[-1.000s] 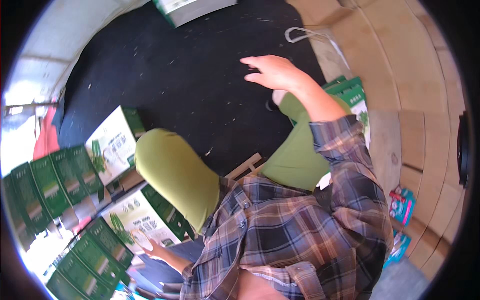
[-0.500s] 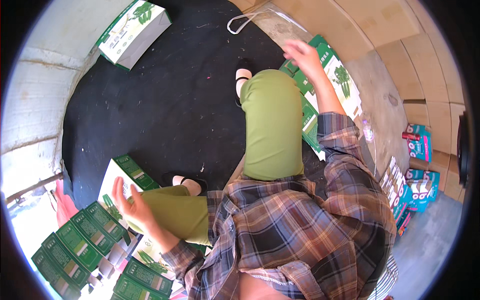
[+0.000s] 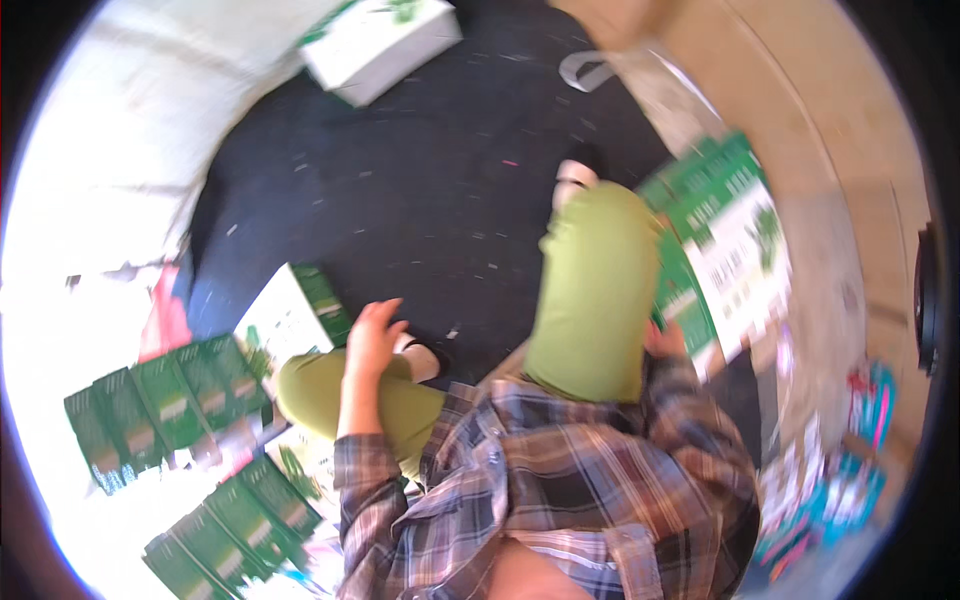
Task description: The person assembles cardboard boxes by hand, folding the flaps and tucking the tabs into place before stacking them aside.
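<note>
Head view: our left hand hovers open, fingers loosely spread, above the left knee, just beside a white-and-green box on the black floor. Our right hand is mostly hidden behind the right thigh; grip unclear, it touches the green box stack. More green boxes lie lower left.

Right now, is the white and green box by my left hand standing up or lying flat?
Lying flat. The white and green box rests with its broad white face up on the dark floor, just left of the left hand, whose fingers are spread.
</note>
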Available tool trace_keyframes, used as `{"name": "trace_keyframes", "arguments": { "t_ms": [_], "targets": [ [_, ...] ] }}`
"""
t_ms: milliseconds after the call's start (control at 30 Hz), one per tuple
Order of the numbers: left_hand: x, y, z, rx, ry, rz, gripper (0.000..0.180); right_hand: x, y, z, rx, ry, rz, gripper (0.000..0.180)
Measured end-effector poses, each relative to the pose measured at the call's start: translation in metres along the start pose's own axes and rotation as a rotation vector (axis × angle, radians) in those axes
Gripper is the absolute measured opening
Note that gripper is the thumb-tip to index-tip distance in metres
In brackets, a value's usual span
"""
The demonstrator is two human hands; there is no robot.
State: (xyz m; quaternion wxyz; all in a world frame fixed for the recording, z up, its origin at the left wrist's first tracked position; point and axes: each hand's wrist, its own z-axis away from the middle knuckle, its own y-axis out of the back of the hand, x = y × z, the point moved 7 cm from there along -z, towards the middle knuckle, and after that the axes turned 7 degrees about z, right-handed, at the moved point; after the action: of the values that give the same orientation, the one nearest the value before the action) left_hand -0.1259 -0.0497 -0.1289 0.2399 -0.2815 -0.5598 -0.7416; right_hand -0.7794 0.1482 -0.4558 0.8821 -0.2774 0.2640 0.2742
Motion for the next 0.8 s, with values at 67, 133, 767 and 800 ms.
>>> {"name": "trace_keyframes", "arguments": {
  "t_ms": [67, 133, 767, 800],
  "targets": [
    [-0.01, 0.013, 0.011, -0.03, 0.067, -0.201, 0.04, 0.087, -0.044, 0.01, 0.226, -0.502, -0.657, 0.045],
    [-0.018, 0.022, 0.021, -0.027, 0.076, -0.226, 0.042, 0.087, -0.065, 0.021, 0.209, -0.427, -0.603, 0.042],
    [-0.004, 0.05, 0.048, 0.076, -0.081, 0.09, 0.043, -0.273, -0.108, -0.025, -0.183, 0.743, 0.059, 0.047],
    [0.032, 0.037, 0.014, -0.012, -0.141, 0.062, 0.043, -0.26, -0.073, 0.006, 0.037, 0.784, -0.034, 0.056]
  ]
}}
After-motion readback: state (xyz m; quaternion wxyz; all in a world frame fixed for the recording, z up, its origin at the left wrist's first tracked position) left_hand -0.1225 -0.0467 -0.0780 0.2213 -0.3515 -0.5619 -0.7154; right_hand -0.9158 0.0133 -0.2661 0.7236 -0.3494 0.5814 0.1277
